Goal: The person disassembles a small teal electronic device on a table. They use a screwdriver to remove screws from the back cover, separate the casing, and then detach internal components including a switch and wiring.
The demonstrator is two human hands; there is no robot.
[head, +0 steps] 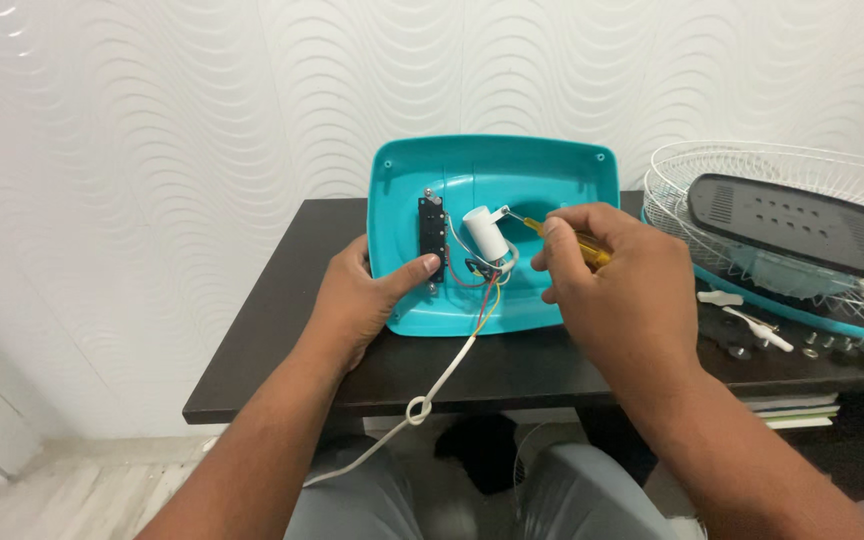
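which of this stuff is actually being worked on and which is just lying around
In use:
- teal fan base, steadied by the left hand
- yellow screwdriver in the right hand
- white capacitor and coloured wires
- white power cord

Lying about:
- white fan grille
- dark panel
- loose screws
- stacked books

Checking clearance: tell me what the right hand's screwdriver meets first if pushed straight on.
Probably the white cylinder: the screwdriver in the right hand points left at it, the tip already near its clamp; depth unclear.
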